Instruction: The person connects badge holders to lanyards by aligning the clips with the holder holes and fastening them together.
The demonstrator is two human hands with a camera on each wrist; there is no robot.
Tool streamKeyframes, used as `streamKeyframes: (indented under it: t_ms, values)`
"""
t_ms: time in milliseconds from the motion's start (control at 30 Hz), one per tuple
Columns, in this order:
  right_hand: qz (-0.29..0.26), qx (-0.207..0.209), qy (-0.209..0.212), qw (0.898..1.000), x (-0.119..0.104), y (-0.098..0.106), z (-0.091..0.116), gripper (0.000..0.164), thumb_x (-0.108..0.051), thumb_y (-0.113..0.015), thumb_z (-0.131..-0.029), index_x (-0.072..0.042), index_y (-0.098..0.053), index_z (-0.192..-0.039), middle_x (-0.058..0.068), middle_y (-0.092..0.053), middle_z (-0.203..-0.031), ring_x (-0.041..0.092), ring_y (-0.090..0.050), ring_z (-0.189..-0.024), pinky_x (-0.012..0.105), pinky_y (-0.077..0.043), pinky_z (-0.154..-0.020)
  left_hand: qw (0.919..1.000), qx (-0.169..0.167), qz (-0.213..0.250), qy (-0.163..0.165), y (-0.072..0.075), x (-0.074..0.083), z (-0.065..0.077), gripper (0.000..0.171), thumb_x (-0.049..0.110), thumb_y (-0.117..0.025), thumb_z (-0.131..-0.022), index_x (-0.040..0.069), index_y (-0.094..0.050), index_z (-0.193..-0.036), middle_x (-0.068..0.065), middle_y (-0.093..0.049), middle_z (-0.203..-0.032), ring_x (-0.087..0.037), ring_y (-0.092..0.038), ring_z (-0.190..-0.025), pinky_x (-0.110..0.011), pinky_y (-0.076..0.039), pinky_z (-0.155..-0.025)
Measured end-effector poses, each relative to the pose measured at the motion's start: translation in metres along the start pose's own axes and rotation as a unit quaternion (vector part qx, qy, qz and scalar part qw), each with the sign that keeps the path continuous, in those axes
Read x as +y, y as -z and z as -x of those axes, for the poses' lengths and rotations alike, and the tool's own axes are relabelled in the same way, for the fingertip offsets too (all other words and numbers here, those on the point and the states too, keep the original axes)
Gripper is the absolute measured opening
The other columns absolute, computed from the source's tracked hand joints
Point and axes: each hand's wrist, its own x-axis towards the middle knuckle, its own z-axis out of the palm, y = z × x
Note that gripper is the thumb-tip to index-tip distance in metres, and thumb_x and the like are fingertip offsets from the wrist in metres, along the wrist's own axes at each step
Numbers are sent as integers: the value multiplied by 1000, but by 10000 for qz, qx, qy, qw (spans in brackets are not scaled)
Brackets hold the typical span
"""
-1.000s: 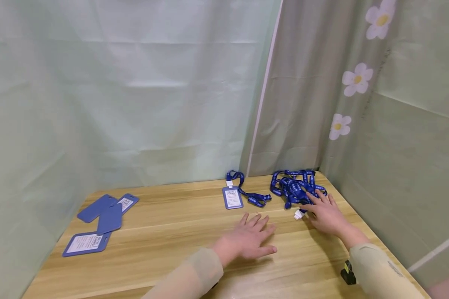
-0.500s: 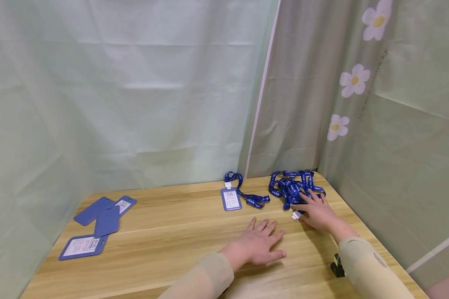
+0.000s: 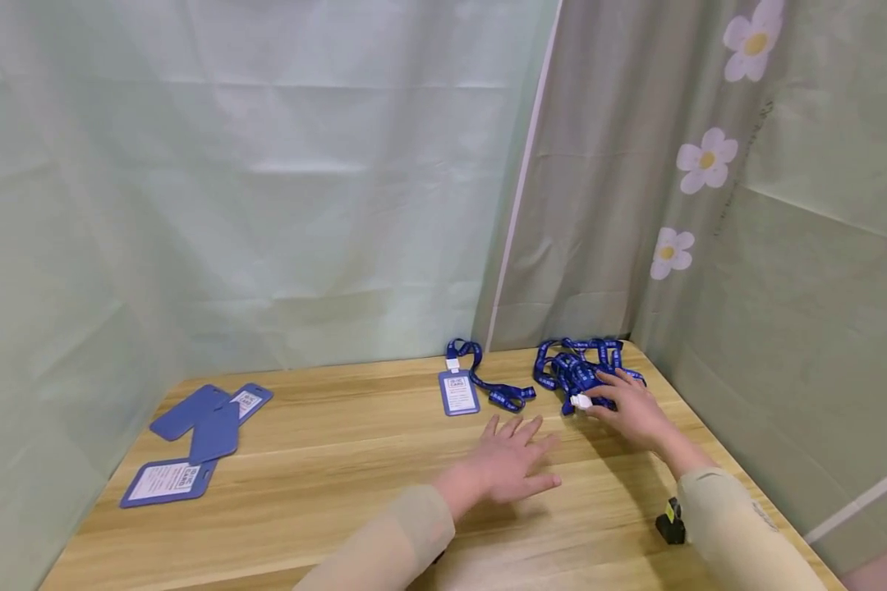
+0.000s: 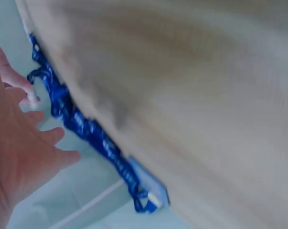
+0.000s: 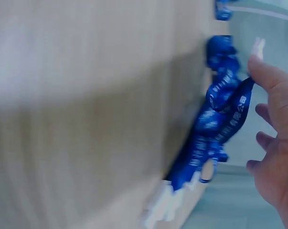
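My right hand [image 3: 639, 414] pinches a blue lanyard by its white clip [image 3: 581, 401], lifted slightly at the near side of a tangled lanyard pile [image 3: 572, 373]. In the right wrist view the clip [image 5: 259, 46] sticks out past the thumb, and the printed strap [image 5: 239, 109] runs down into the pile. My left hand [image 3: 498, 468] hovers over the table with fingers spread, holding nothing. Beyond it lies a blue badge holder [image 3: 459, 394] with a white card, attached to its own lanyard [image 3: 506, 396]. The left wrist view also catches the pinching right hand [image 4: 10, 74].
Several loose blue badge holders [image 3: 216, 433] lie on the left of the wooden table [image 3: 340, 492], some overlapping. A separate card-side-up holder [image 3: 166, 482] is nearest. Curtains [image 3: 303, 205] enclose the back and sides. A small black object [image 3: 671, 525] shows by the right sleeve.
My right hand has gone from reaching over the pile with spread fingers to pinching the white clip and raising it. The left hand has shifted a little to the right, still spread.
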Motion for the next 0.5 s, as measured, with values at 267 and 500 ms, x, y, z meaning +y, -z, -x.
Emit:
streamKeyframes:
  t_ms: [267,500]
  values:
    - [-1569,310,-631,9851,-11,51,-17,52,-39,-60,-105,2,-61,-136,26,-40,-156,51,-33,-143,67,-32,-111,9994,268,-177,141,35,-21,-3,74,73,-24,-101,35,-18,-165,-2,-14,-171,-34,-18,-155,-65,-11,-120]
    - [-2539,674,-1373,9550,-28,81,-28,67,-53,-60,-101,-3,-55,-144,24,-50,-148,41,-51,-124,52,-48,-96,9991,293,-209,229,55,-25,-1,74,74,-22,-101,38,-11,-165,0,-9,-172,-32,-11,-156,-63,-9,-122]
